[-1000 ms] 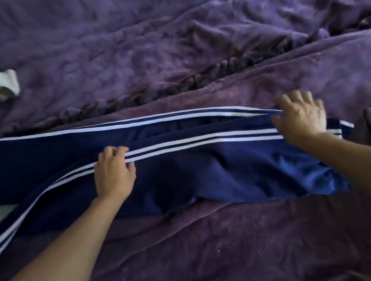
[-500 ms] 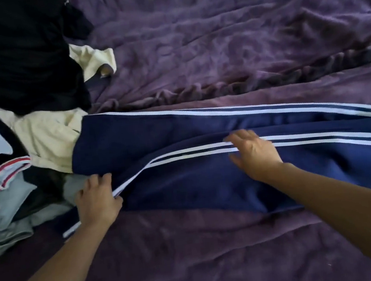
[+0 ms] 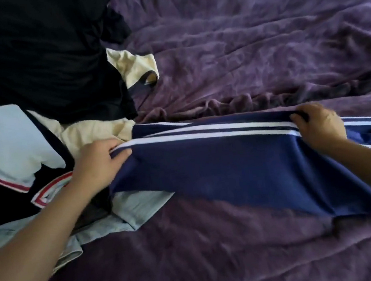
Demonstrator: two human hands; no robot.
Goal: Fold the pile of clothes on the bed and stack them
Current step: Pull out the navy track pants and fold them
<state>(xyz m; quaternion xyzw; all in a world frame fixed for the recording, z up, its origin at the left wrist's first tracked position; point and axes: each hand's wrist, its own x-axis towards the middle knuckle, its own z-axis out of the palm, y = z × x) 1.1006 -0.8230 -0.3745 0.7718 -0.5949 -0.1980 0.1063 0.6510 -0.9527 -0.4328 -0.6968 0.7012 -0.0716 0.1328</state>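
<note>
Track pants [image 3: 229, 170], navy with white side stripes, stretch between our hands above the purple bedspread [image 3: 261, 40]. Our left hand [image 3: 95, 165] pinches the striped edge beside the pile of unfolded clothes [image 3: 34, 64]. Our right hand [image 3: 320, 126] grips the same edge farther right, fingers curled over it. The lower cloth drapes onto the bedspread.

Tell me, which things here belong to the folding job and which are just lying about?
In the job: navy trousers, gripped by left hand and right hand; waiting pile: black garment, cream garment, pale blue shirt.
Just there: purple blanket.
</note>
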